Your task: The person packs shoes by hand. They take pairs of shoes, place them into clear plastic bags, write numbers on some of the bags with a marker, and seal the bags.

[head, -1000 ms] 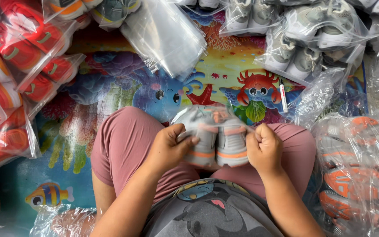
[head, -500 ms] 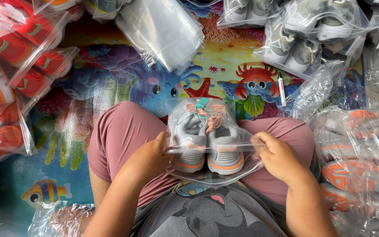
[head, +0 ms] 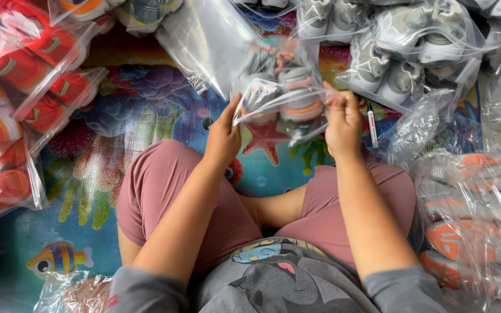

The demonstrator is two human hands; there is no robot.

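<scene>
Since half a second ago both hands have gone up and forward, carrying the bagged pair of small shoes off the lap and out over the play mat.

Largest is the play mat [head: 146, 124] itself, printed with sea creatures, spread under the seated person's crossed legs in pink shorts [head: 163, 191]. Around it lie heaps of bagged shoes — red pairs [head: 15, 75] stacked at the left, grey pairs [head: 413, 46] at the top right, orange-and-grey pairs [head: 476, 214] at the right. An empty clear bag [head: 204, 35] lies at the top centre.

Held in the air between the hands is the clear bag with grey-and-orange shoes [head: 282, 87]. Its plastic blurs the shoes. The left hand [head: 224, 136] pinches the bag's lower left edge, fingers closed on the film. The right hand [head: 343, 119] grips the right edge, fingers curled shut on it. Just right of that hand a marker pen [head: 372, 124] lies on the mat.
</scene>
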